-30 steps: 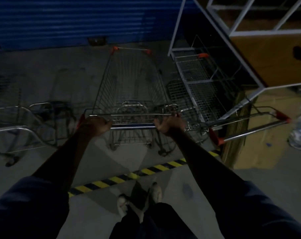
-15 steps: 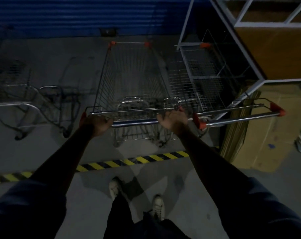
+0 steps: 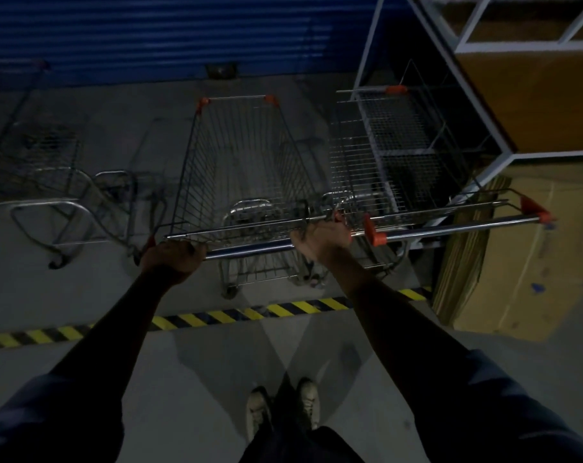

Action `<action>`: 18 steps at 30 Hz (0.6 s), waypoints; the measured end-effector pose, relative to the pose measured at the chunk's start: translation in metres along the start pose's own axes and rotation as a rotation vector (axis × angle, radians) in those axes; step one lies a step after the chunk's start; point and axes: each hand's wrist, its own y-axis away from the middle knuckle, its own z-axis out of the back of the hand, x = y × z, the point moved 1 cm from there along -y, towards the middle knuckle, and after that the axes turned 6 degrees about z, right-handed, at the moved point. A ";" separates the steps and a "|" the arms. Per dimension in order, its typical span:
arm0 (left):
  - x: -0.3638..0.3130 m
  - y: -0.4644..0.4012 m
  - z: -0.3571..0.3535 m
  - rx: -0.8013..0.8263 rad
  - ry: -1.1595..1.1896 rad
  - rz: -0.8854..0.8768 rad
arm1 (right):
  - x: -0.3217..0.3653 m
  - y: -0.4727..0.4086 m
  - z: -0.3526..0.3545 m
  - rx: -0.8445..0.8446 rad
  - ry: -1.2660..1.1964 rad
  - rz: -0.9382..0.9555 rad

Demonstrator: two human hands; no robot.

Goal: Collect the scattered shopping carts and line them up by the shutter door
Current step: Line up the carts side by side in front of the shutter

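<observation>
Head view: left hand (image 3: 175,253) and right hand (image 3: 323,236) both grip the handlebar of the middle cart (image 3: 243,175), nose toward the blue shutter door (image 3: 170,31), just beside a parked cart (image 3: 397,155) on its right; push straight and slowly, keeping baskets parallel without snagging

Three shopping carts (image 3: 246,168), two hands (image 3: 173,259), two shoes (image 3: 257,412), one shutter door (image 3: 150,31).
</observation>
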 end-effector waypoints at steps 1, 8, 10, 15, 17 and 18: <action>0.001 -0.004 -0.001 0.005 0.142 0.057 | 0.002 0.002 0.000 -0.006 -0.017 -0.022; 0.005 0.001 -0.005 0.006 -0.031 -0.052 | 0.011 0.029 0.000 -0.032 -0.024 0.005; 0.002 0.004 0.002 0.031 0.074 -0.047 | 0.009 0.027 -0.005 -0.018 -0.036 -0.053; 0.008 0.004 -0.009 -0.044 -0.010 -0.083 | 0.010 0.024 -0.008 -0.044 -0.050 -0.073; 0.008 0.005 -0.008 -0.066 -0.068 -0.124 | 0.010 0.025 -0.006 -0.066 -0.034 -0.075; 0.007 0.006 -0.008 -0.083 -0.086 -0.141 | 0.010 0.024 -0.007 -0.067 -0.030 -0.075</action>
